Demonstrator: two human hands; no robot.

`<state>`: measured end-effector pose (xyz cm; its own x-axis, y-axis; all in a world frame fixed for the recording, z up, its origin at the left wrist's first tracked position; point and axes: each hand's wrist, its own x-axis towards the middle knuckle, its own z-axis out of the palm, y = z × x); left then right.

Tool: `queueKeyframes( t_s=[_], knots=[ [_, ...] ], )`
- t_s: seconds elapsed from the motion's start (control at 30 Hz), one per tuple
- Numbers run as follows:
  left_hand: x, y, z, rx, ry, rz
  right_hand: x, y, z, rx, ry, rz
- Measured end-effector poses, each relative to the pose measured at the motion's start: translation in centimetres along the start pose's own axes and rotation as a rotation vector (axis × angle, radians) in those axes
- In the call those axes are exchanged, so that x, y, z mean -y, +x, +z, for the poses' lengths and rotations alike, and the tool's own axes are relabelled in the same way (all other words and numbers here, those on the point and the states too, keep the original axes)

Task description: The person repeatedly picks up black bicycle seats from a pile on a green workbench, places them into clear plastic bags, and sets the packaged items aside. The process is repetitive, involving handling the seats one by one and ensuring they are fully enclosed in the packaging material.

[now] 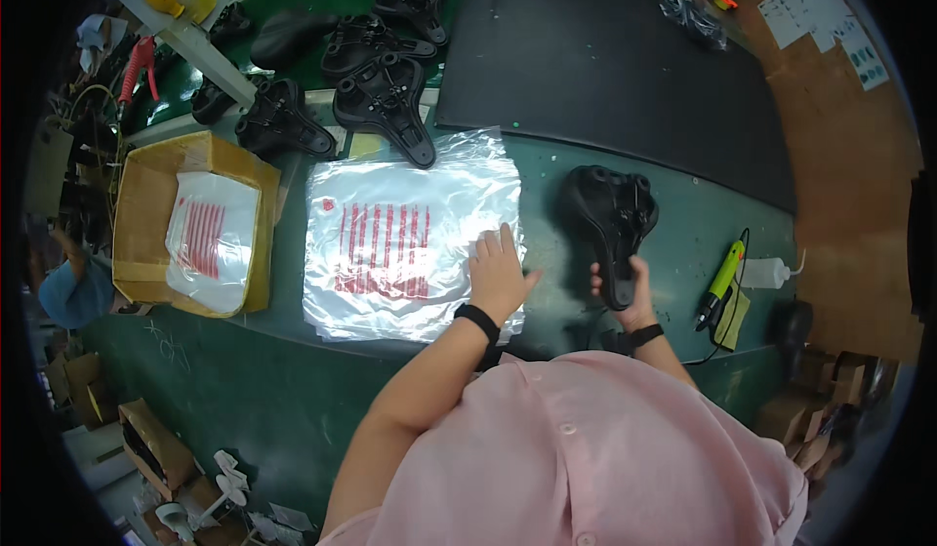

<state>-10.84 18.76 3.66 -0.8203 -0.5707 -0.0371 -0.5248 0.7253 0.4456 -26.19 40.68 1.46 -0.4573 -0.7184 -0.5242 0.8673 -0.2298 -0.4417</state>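
My right hand (625, 287) is clamped around the narrow nose of a black saddle (610, 219), underside up, its wide rear pointing away from me and resting on the green bench (625, 170). I judge the nose gives me the slimmest grip, so I can swing the broad end about with one hand. The saddle is matte black plastic, ribbed underneath, with rails and holes showing.

My left hand (498, 273) lies flat, fingers spread, on the right edge of a stack of clear bags (405, 239) with red stripes of print, just beside the saddle. Pressing down there seems to pin the slippery stack in place.

Farther out, more bare saddles (386, 97) lie underside up at the far side of the bench, next to a black mat (605, 63). A cardboard box (146, 219) at my left holds more of the bags. To my right, a yellow-green driver (722, 278) lies near a white bottle (766, 273).
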Motion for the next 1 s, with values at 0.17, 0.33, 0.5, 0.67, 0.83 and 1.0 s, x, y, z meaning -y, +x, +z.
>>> queueKeyframes(
  t_s=[0.17, 0.33, 0.5, 0.67, 0.83, 1.0],
  knots=[
    [3.3, 0.1, 3.9, -0.095, -0.137, -0.109, -2.1, -0.6, -2.8, -0.137, 0.002, -0.133],
    [6.7, -0.1, 3.0, 0.097, -0.665, -0.322, -0.4, -1.2, -1.8, -0.217, -0.235, -0.098],
    [7.4, -1.4, 1.1, 0.091, -0.949, -0.424, 1.3, -3.6, 4.6, -0.054, -0.411, -0.053],
    [6.2, -1.8, 0.0, 0.110, -1.261, -0.375, -4.5, 0.2, 9.3, 0.199, -0.356, 0.126],
    [9.0, -2.3, 0.4, 0.108, -1.044, -0.457, -9.9, 5.5, 13.4, 0.223, -0.430, 0.231],
    [14.1, -5.7, -5.2, -0.052, -1.567, -0.602, -10.3, 7.8, 11.1, 0.087, -0.540, 0.138]
  ],
)
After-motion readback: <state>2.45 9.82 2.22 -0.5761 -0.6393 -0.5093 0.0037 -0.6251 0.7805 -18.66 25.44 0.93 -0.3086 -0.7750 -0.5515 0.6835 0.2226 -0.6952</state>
